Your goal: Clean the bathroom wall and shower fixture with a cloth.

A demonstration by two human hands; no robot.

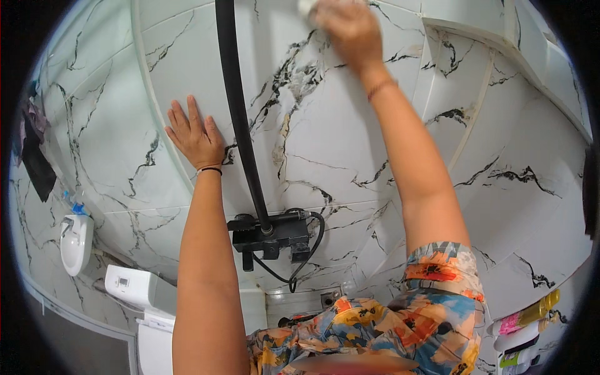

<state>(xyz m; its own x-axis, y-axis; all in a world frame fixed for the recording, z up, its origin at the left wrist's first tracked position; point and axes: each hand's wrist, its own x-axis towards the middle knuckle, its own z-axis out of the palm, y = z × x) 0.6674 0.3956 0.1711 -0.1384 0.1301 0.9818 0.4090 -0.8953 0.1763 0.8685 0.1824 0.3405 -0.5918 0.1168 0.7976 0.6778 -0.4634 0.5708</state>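
My left hand rests flat against the marble-patterned wall tiles, fingers spread, with nothing in it. High on the same wall, my right hand is closed around a white wad, perhaps a cloth or sponge; it is blurred and partly cut off by the picture's top edge. Between my arms runs a black shower pipe, rising from a black shower mixer. A black hose loops down from the mixer's right end.
A recessed tiled niche lies at the upper right. Several bottles stand at the lower right. To the left are a toilet, a small washbasin and hanging dark cloths. A floor drain shows below the mixer.
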